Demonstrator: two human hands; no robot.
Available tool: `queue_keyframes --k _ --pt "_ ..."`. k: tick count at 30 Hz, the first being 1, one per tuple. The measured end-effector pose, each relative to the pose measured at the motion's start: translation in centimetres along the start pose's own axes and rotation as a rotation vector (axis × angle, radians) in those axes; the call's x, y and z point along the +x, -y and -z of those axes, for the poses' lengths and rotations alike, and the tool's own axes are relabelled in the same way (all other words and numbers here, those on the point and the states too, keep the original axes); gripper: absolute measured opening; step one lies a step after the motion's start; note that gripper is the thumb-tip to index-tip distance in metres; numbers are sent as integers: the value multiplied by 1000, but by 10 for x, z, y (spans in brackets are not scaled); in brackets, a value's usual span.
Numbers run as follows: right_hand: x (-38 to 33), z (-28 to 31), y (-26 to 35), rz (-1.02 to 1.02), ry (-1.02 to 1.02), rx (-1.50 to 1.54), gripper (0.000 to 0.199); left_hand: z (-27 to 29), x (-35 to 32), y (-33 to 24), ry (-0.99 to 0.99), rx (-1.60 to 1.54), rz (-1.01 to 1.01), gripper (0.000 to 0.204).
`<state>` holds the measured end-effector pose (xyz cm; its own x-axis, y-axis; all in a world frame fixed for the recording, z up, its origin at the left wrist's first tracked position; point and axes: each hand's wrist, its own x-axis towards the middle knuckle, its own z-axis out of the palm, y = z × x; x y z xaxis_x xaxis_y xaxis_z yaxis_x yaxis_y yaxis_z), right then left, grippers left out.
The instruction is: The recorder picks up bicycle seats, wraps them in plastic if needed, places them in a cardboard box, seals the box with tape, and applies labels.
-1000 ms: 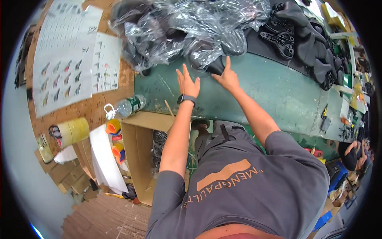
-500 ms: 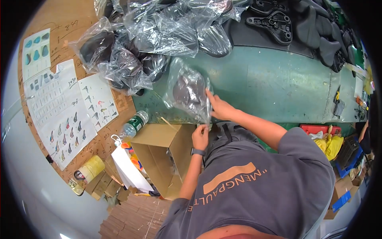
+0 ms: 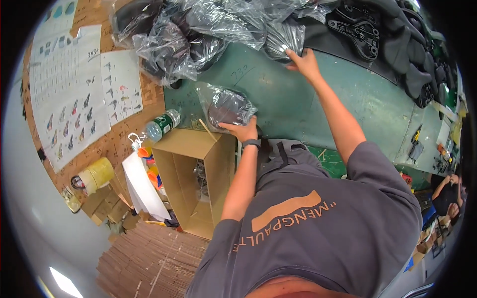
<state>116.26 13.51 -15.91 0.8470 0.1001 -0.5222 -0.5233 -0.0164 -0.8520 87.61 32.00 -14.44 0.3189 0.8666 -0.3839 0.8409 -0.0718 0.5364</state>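
Note:
My left hand is closed on the near edge of a dark bicycle saddle in a clear plastic bag, by the green tabletop's front edge. Farther out, my right arm is stretched toward the pile. There my right hand has its thumb and fingers on the near end of another bagged saddle; its fingertips are partly hidden. More saddles in clear plastic are heaped beside it, to the left.
An open cardboard box stands below the table's front edge, with small plastic-wrapped things inside. A plastic bottle lies beside it. Unwrapped black saddles cover the far right. Printed sheets lie on the wooden board. Another person is at far right.
My right hand has left the first bagged saddle and reached far forward to another in the pile. My left hand has moved up from the bag's end to the saddle itself. The view has shifted.

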Motion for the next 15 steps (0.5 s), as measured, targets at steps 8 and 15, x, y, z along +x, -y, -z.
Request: queue_keyframes --k 8,15 --pt "-187 2 -50 50 171 -229 24 72 22 48 177 -176 -33 135" --pt "-198 -4 46 789 -57 -1187 114 164 -55 64 798 -941 515 44"
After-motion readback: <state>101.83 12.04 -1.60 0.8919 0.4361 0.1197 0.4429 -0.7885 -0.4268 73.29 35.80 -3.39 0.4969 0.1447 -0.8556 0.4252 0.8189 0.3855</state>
